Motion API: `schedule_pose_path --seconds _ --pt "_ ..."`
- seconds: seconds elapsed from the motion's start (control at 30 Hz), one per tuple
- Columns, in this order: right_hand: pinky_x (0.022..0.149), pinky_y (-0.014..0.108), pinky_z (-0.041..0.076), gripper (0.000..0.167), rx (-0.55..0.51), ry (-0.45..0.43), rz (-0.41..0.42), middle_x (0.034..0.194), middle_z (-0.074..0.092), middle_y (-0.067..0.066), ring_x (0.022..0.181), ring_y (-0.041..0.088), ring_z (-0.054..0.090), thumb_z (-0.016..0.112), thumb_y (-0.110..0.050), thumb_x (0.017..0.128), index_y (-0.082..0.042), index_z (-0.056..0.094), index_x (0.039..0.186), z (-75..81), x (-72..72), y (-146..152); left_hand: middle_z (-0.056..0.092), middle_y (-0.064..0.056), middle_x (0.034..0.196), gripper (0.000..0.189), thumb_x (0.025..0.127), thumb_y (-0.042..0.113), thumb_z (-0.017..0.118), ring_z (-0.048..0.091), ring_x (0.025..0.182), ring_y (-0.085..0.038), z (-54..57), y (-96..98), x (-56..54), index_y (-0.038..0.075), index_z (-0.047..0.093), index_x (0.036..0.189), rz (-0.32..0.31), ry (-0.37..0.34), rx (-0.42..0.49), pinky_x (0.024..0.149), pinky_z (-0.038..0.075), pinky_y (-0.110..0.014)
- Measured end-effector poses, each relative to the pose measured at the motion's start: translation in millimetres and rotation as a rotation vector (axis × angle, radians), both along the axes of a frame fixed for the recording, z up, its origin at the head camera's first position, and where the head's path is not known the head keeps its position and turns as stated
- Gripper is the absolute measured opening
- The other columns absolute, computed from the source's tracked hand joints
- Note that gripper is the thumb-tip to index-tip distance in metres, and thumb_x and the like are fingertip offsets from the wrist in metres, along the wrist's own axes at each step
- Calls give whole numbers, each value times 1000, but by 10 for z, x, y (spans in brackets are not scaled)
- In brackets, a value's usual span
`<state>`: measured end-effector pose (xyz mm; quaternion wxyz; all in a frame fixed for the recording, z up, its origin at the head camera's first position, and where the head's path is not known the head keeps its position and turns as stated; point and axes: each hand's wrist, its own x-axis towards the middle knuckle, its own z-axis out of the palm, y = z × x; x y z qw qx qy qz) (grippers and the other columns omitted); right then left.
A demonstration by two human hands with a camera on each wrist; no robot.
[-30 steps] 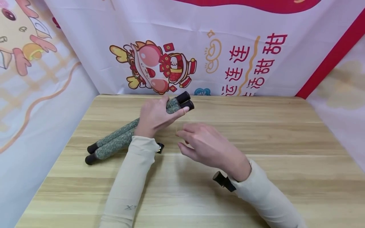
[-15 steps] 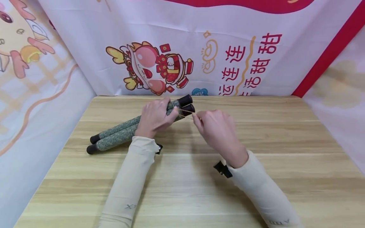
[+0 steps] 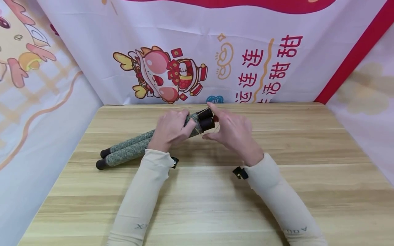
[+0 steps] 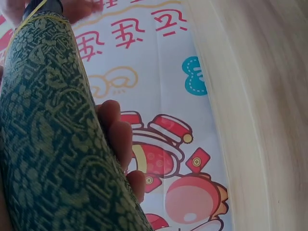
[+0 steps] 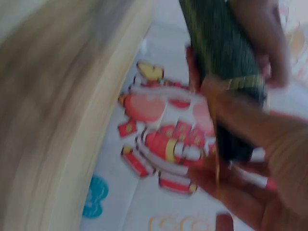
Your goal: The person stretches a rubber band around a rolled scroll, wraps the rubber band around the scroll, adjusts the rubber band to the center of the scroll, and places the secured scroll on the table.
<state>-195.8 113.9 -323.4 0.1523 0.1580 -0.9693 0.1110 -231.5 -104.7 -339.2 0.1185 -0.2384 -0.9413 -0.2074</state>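
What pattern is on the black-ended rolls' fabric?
The fabric is dark green with paler flowers and angular lines; the left wrist view shows it best.

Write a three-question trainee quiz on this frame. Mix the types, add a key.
1. Multiple choice: what does the left hand grip?
A: a glass bottle
B: two patterned green rolls
C: a paint brush

2. Fill in: the thin yellow band is stretched open by the ____ hand.

3. True or false: the roll ends beside the right hand are black.

Key: 1 B; 2 right; 3 true.
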Motion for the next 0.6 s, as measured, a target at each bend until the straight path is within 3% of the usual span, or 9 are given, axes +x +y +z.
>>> schedule_pose_path --seconds 0.1,0.27,0.37,0.47,0.6 --pt "65 38 55 101 -33 -24 82 129 75 5 95 23 73 95 -57 70 -28 50 157 -13 -68 93 61 -6 74 33 92 37 38 57 69 -27 10 18 11 14 61 85 -33 -6 -2 64 46 -43" --pt "92 49 60 92 -150 -119 215 144 67 4 120 25 69 97 -46 72 -25 54 150 -20 -140 168 52 -2 69 24 92 30 40 50 64 -22 53 37 53 16 56 80 -117 -6 20 60 39 -37" --pt "101 56 56 90 -226 -179 277 144 65 2 126 25 66 99 -40 72 -27 53 148 -43 -170 207 46 1 66 23 93 26 39 45 61 -19 73 63 77 16 54 79 -179 -7 36 59 34 -34" --pt "100 58 54 95 -266 -254 301 137 66 1 123 25 65 100 -36 71 -31 47 150 -85 -199 265 43 2 65 22 92 22 40 41 58 -17 64 92 99 15 57 81 -239 -6 71 57 31 -33" --pt "99 53 54 70 -244 -352 329 124 70 2 114 23 67 86 -21 88 -28 50 148 -151 -251 310 50 3 64 24 90 17 42 44 57 -13 -4 173 117 13 65 88 -348 30 125 57 37 -31"
